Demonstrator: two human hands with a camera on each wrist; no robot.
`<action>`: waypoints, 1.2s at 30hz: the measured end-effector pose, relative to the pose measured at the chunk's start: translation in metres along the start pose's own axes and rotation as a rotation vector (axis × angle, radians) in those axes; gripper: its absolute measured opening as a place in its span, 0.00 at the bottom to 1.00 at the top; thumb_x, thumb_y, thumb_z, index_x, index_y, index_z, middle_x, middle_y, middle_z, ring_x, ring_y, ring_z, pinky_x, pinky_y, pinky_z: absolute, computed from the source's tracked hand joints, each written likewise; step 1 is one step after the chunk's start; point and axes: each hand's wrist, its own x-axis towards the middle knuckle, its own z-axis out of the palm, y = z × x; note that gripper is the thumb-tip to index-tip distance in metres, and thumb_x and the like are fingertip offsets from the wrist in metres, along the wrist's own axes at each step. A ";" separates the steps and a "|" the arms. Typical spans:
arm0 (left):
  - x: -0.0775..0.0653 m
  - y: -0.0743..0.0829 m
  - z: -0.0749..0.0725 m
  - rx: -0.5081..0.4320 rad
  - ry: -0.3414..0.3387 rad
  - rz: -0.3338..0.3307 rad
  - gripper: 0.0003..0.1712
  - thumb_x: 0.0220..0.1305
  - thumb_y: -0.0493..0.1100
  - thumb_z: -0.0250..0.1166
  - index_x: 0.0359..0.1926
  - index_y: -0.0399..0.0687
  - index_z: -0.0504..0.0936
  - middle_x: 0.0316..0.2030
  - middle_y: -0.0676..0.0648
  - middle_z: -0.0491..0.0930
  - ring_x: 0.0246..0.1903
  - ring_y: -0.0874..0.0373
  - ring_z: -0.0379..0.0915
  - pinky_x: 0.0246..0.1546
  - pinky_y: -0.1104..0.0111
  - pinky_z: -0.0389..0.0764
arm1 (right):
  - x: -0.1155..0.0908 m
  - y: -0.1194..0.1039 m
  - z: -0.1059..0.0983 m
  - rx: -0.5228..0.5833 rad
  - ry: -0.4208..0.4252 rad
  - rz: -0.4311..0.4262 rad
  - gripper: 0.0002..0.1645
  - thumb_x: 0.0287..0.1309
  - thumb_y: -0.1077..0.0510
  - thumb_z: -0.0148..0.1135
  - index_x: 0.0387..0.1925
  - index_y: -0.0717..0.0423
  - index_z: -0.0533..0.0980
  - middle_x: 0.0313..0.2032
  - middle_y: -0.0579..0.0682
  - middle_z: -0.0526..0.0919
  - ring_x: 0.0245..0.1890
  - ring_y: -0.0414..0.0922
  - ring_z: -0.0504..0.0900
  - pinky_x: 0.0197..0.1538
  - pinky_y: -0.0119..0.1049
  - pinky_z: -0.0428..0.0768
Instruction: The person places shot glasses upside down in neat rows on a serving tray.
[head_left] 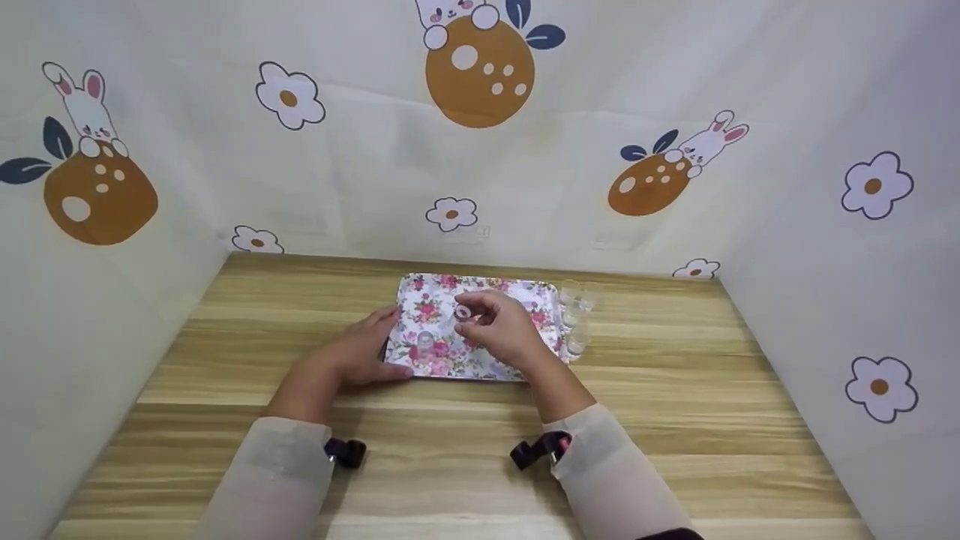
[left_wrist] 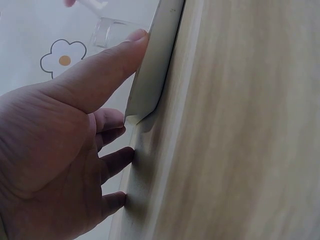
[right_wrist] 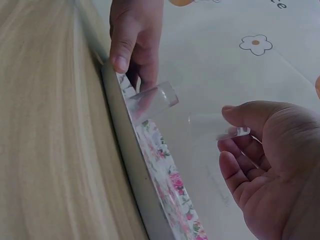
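A floral tray [head_left: 510, 367] lies on the wooden table. My left hand [head_left: 364, 352] holds its near left corner, thumb [left_wrist: 117, 57] on the near rim and fingers along the left side. Over the middle of the tray, my right hand [head_left: 502, 322] pinches a small clear shot glass [right_wrist: 205, 122] between thumb and fingers near its thick base. That glass is upside down, its mouth toward the tray. Another clear shot glass [right_wrist: 152, 102] stands upside down on the tray near the left hand, also seen in the head view as a faint glass [head_left: 425, 343].
Several more clear glasses [head_left: 576, 345] stand close together on the table [head_left: 660, 360] along the tray's right edge. Cloth walls [head_left: 360, 165] printed with rabbits, oranges and flowers enclose the table at the back and both sides.
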 end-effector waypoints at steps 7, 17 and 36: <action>-0.001 0.001 -0.001 0.008 0.007 0.015 0.67 0.64 0.66 0.74 0.87 0.43 0.46 0.88 0.44 0.41 0.86 0.32 0.40 0.85 0.37 0.49 | -0.001 0.004 0.009 -0.097 -0.087 -0.014 0.28 0.61 0.62 0.75 0.63 0.60 0.83 0.55 0.54 0.89 0.53 0.48 0.89 0.54 0.34 0.89; -0.004 0.001 -0.001 0.008 0.020 0.022 0.68 0.62 0.67 0.75 0.87 0.41 0.47 0.88 0.43 0.41 0.85 0.30 0.41 0.84 0.36 0.49 | 0.000 0.013 0.016 -0.221 -0.177 0.000 0.30 0.56 0.59 0.80 0.62 0.51 0.84 0.51 0.49 0.88 0.50 0.44 0.86 0.58 0.36 0.88; -0.001 -0.002 0.001 0.003 0.006 0.012 0.68 0.63 0.68 0.74 0.87 0.44 0.45 0.89 0.45 0.38 0.86 0.32 0.38 0.84 0.36 0.48 | -0.007 0.018 -0.050 -0.097 0.026 -0.002 0.30 0.69 0.45 0.70 0.68 0.49 0.80 0.64 0.53 0.86 0.63 0.55 0.84 0.65 0.48 0.84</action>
